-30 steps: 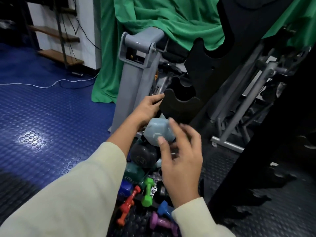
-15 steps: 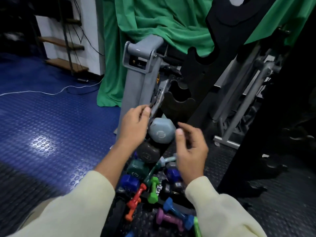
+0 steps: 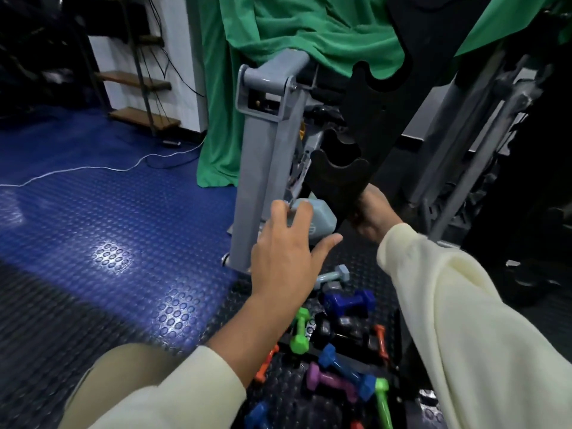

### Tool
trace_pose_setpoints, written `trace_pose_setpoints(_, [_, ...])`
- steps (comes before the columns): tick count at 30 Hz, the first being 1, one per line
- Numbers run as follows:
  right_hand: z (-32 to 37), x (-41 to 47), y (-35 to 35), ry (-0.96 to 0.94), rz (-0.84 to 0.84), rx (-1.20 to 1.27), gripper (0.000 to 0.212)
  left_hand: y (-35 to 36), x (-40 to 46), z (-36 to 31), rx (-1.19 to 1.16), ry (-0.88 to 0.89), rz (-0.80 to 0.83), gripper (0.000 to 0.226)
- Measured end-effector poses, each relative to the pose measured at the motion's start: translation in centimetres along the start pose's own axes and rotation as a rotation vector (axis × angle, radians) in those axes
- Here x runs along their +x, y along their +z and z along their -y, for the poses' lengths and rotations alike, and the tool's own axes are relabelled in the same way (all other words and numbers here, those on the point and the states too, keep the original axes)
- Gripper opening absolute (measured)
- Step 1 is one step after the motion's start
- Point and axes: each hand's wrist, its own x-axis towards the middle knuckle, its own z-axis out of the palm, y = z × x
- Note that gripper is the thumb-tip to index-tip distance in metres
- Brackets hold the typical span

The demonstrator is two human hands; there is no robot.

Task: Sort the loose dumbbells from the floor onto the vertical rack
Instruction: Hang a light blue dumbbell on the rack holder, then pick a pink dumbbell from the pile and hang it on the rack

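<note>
Pale grey-blue rubber-coated dumbbell (image 3: 312,219) sits at the centre of the head camera's view, held up against the foot of the tall black vertical rack with scalloped cradles (image 3: 368,144). The left hand (image 3: 284,258) grips its near end, fingers (image 3: 301,212) curled over the top and thumb spread to the side. The right hand (image 3: 370,212) reaches behind the rack's lowest cradle, fingers hidden, so its grip cannot be told. Both arms wear cream sleeves. Below, on the black studded floor mat (image 3: 93,320), lie loose small dumbbells: dark blue (image 3: 349,300), bright green (image 3: 300,331), purple (image 3: 328,380), orange (image 3: 380,340). A grey metal machine frame (image 3: 266,156) stands just left of the rack, a green cloth (image 3: 309,32) behind.
</note>
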Motion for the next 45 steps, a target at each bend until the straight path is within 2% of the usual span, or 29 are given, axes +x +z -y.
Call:
trace_pose_setpoints(3, [-1.6, 1.2, 0.4, 0.007, -0.030, 0.118, 0.019, 1.1, 0.4, -0.3, 0.086, 0.022, -0.041, 0.062])
trace_pose_setpoints(6, [-3.7, 1.8, 0.8, 0.015, -0.057, 0.234, 0.043, 1.3, 0.9, -0.4, 0.188, 0.141, -0.046, 0.062])
trace_pose_setpoints(9, [-5.3, 1.3, 1.3, 0.044, -0.060, 0.333, 0.032, 0.9, 1.3, 0.0, 0.239, 0.240, -0.003, 0.061])
trace_pose_setpoints(13, [-5.0, 2.2, 0.9, 0.015, -0.061, 0.267, 0.015, 1.2, 1.0, 0.4, 0.218, 0.187, 0.015, 0.060])
trace_pose_setpoints(18, [-4.1, 1.4, 0.8, 0.016, -0.059, 0.233, 0.037, 0.4, 1.3, 0.3, 0.126, 0.163, 0.060, 0.063])
trace_pose_setpoints(22, [-4.2, -0.5, 0.1, 0.012, -0.067, 0.071, 0.019, -1.0, 1.8, 0.0, 0.113, 0.163, 0.037, 0.065])
trace_pose_setpoints(24, [-4.9, -1.9, -1.0, 0.013, -0.081, 0.063, 0.027, -1.3, 1.4, -0.8, 0.113, 0.197, -0.041, 0.059])
trace_pose_setpoints(26, [-5.7, -3.6, -2.2, 0.046, -0.102, 0.050, 0.025, -1.5, 0.6, -2.1, -0.061, 0.275, -0.050, 0.049])
trace_pose_setpoints(28, [-6.3, -5.6, -3.3, 0.056, -0.071, 0.033, 0.020, -1.4, -0.3, -3.5, -0.329, 0.354, 0.086, 0.037])
trace_pose_setpoints(30, [-6.6, -7.7, -4.7, 0.050, -0.058, 0.006, 0.010, -0.8, -1.5, -4.4, -0.416, 0.439, 0.256, 0.030])
trace_pose_setpoints(33, [-7.3, -10.2, -6.6, 0.075, -0.099, -0.010, 0.017, 1.0, -3.3, -4.9, -0.360, 0.504, 0.441, 0.030])
trace_pose_setpoints(39, [-11.1, -12.4, -9.7, 0.188, -0.257, 0.013, 0.012, 6.5, -5.7, -3.2, -0.173, 0.504, 0.864, 0.030])
trace_pose_setpoints(45, [-15.9, -13.8, -13.0, 0.320, -0.329, -0.059, 0.011, 12.1, -7.5, -1.0, -0.084, 0.322, 1.002, 0.033])
